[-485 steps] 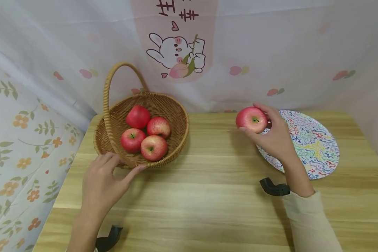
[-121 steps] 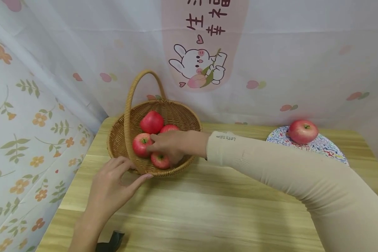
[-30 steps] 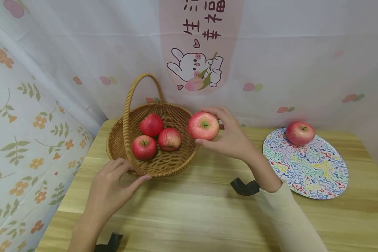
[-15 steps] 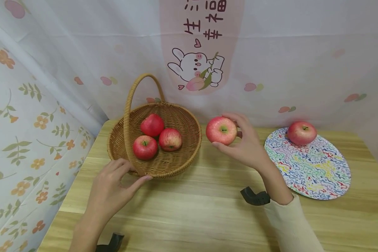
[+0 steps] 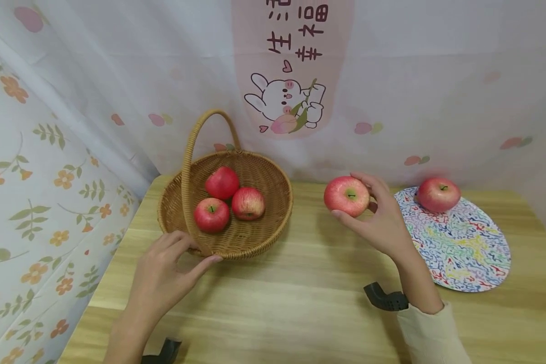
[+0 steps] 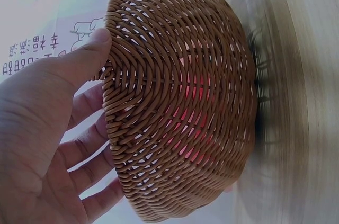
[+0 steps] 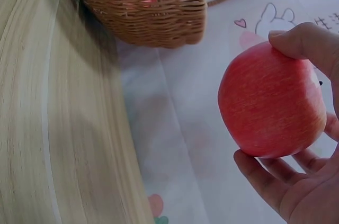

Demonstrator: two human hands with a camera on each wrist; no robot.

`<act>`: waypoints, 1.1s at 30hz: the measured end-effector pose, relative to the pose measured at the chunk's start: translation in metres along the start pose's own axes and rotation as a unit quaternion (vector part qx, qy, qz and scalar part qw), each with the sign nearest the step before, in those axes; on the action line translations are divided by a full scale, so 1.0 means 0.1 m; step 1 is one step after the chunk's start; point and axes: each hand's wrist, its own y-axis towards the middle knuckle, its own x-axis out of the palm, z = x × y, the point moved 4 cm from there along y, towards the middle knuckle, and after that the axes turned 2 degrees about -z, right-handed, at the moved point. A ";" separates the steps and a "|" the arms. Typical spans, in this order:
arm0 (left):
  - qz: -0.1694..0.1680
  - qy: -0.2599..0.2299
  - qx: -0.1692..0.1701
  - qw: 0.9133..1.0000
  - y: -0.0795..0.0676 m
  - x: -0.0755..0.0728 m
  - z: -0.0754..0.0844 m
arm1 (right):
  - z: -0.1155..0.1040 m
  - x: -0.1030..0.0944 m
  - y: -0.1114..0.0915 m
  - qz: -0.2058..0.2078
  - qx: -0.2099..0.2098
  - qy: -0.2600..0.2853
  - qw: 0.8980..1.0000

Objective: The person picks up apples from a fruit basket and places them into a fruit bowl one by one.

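My right hand [image 5: 384, 222] holds a red apple [image 5: 347, 196] between thumb and fingers, raised over the table between the basket and the plate. In the right wrist view the thumb presses one side of the apple [image 7: 273, 102] and the fingertips the other. My left hand [image 5: 161, 270] grips the near rim of a wicker basket [image 5: 273, 230] at the foot of its arched handle. The left wrist view shows the thumb over the rim of the basket [image 6: 175, 86], with the fingers on the other side. Three red apples [image 5: 212, 215] lie inside the basket.
A round plate [image 5: 466, 242] with a multicoloured squiggle pattern lies at the right, with one apple [image 5: 439, 194] on its far part. Behind the wooden table [image 5: 282, 313] hangs a white printed curtain [image 5: 391, 76]; a flowered cloth [image 5: 41, 212] covers the left side.
My right hand has lifted an apple out of the basket and carried it right, towards the plate. Earlier, another apple came onto the plate. My left hand stays on the basket rim.
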 end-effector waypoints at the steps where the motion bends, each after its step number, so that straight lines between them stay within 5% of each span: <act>1: 0.000 -0.001 0.000 1.000 0.00 0.00 0.00 | 0.00 -0.01 -0.01 0.002 0.001 0.001 1.000; 33: -0.014 0.003 -0.012 1.000 -0.01 0.00 0.05 | 0.30 -0.52 -0.13 0.051 0.044 -0.077 0.995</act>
